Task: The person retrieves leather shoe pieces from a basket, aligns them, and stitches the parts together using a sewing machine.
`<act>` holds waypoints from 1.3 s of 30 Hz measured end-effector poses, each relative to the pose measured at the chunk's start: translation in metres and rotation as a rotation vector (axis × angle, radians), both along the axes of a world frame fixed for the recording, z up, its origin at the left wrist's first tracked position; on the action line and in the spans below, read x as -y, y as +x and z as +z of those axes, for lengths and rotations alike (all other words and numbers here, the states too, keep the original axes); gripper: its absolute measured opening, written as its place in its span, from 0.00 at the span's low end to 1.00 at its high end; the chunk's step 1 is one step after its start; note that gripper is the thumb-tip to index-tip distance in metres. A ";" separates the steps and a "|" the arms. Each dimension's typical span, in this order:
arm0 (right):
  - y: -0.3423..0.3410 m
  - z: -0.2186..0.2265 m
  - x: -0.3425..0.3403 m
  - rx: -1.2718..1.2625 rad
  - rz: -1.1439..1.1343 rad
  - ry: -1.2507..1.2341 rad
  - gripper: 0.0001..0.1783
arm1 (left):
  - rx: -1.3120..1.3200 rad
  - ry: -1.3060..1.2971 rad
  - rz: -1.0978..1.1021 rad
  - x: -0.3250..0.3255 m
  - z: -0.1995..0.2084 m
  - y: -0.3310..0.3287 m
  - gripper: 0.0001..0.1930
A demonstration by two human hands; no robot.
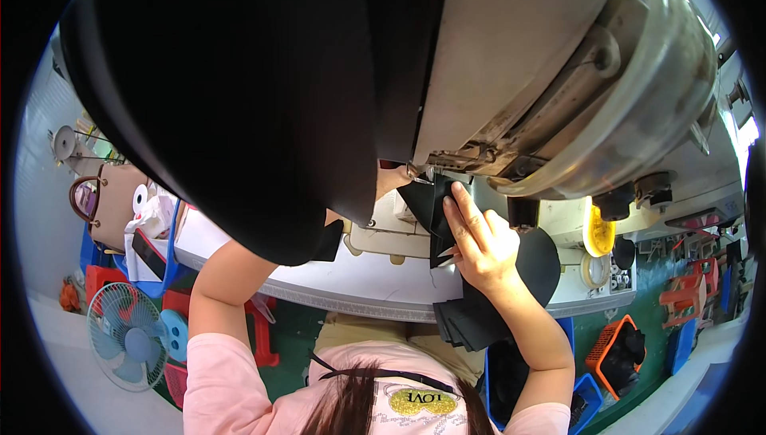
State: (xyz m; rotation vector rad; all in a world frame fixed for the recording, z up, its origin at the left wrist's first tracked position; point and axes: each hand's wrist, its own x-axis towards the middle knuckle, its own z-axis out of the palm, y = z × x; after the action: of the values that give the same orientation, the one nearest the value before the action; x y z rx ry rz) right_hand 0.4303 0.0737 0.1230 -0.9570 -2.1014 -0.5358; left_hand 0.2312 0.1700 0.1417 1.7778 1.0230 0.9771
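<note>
My right hand (485,245) lies on a black sheet-like piece (440,220) under the sewing machine (511,60), its index and middle fingers stretched out flat. A small pale bit shows by its thumb, too small to name. My left hand (389,181) reaches the needle area from the other side. Only a little of it shows, because a large dark shape (239,116) close to the camera covers the rest; its fingers are hidden. Another black piece (325,245) lies on the table next to my left forearm.
Several black pieces (471,323) overhang the table's front edge near my right forearm, beside a rounded black piece (540,267). An orange basket (614,355) and blue crates stand on the floor at right. At left are a fan (126,338) and a handbag (120,204).
</note>
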 end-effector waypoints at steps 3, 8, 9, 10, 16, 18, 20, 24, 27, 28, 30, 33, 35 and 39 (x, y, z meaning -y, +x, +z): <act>0.000 0.002 0.001 -0.011 -0.003 -0.040 0.31 | 0.008 0.006 0.008 0.000 -0.001 -0.002 0.11; 0.003 0.005 0.006 -0.012 0.017 -0.098 0.33 | 0.000 0.022 0.041 0.000 -0.005 -0.003 0.11; 0.004 0.004 0.006 -0.025 0.036 -0.103 0.33 | -0.010 0.029 0.042 0.000 -0.006 -0.004 0.12; 0.005 0.004 0.007 -0.038 0.055 -0.108 0.33 | -0.022 0.039 0.044 0.001 -0.007 -0.006 0.12; 0.008 0.008 0.009 -0.091 0.046 -0.192 0.33 | -0.146 0.318 0.011 0.020 -0.029 -0.015 0.13; 0.007 0.012 0.013 -0.090 0.017 -0.281 0.35 | -0.065 0.568 -0.023 0.026 -0.033 -0.010 0.13; 0.006 0.019 0.020 -0.090 -0.017 -0.372 0.37 | -0.054 0.535 -0.075 0.019 -0.031 -0.005 0.13; 0.021 0.035 0.049 -0.129 0.145 -0.323 0.29 | -0.026 0.180 -0.018 0.013 -0.015 -0.005 0.17; 0.090 0.053 0.090 -0.224 -0.205 0.154 0.17 | 0.007 0.088 0.010 0.008 -0.010 -0.009 0.17; 0.136 0.065 0.102 -0.316 -0.436 0.445 0.17 | 0.017 0.073 -0.009 0.008 -0.006 -0.004 0.17; 0.235 0.094 0.095 -0.517 -0.823 0.770 0.18 | 0.025 0.054 0.007 0.011 0.000 -0.006 0.17; 0.350 0.098 0.076 -1.142 -0.919 0.571 0.26 | 0.038 0.013 0.000 0.003 -0.005 0.000 0.17; 0.391 0.103 0.060 -1.239 -0.867 0.413 0.28 | 0.035 0.006 0.034 0.008 -0.001 -0.008 0.16; 0.661 0.159 0.148 -0.732 -1.043 0.066 0.24 | 0.062 -0.029 -0.048 0.005 0.002 0.010 0.16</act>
State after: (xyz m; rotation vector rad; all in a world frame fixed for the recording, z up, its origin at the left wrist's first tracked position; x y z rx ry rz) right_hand 1.0915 -0.0746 0.2822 -1.8450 -0.8309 -0.6041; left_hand 0.2409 0.1647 0.1438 1.7298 0.9471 0.9775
